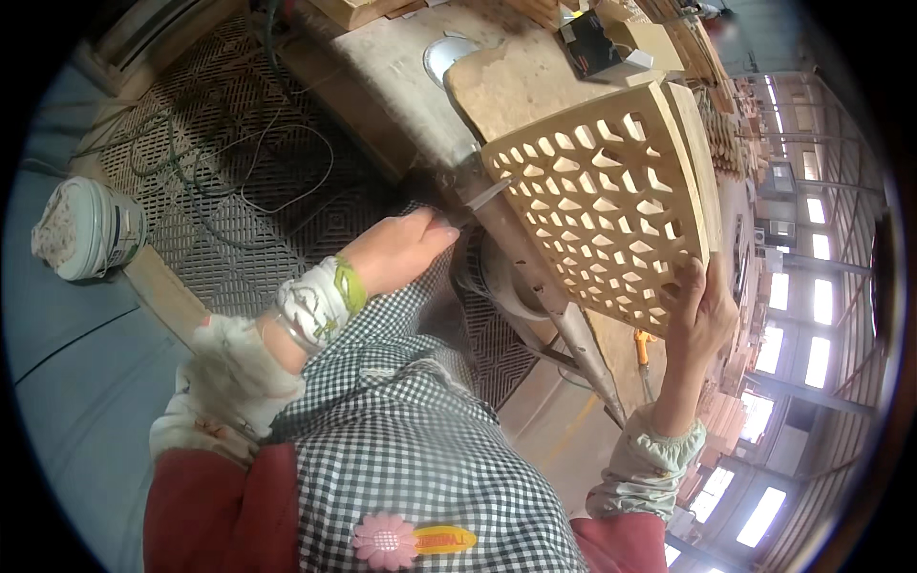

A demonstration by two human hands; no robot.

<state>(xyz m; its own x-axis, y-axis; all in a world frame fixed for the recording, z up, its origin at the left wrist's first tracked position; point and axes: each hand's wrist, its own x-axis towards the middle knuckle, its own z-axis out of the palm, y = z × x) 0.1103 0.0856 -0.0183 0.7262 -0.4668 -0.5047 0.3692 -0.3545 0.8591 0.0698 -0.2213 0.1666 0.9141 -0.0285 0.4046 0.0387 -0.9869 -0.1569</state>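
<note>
A pale wooden panel (592, 153) with many angular cut-out holes stands tilted over the bench edge. My right hand (705, 307) grips its lower right corner, thumb on the front face and the other fingers behind, mostly hidden. Left of the panel, my left hand (401, 253) is closed, palm side turned away. A thin blade-like tool (491, 194) extends from beyond its fingers, with the tip near the panel's left edge; its handle is lost in the dark. Behind the panel shows a second thick wooden piece (695, 158), partly covered.
The worn bench (382, 67) carries a brown sheet (516, 81), a white disc (449, 55) and an open black box (590, 43). Cables lie across the patterned floor mat (229, 105). A white bucket (105, 229) stands left. An orange-handled tool (642, 349) hangs below the panel.
</note>
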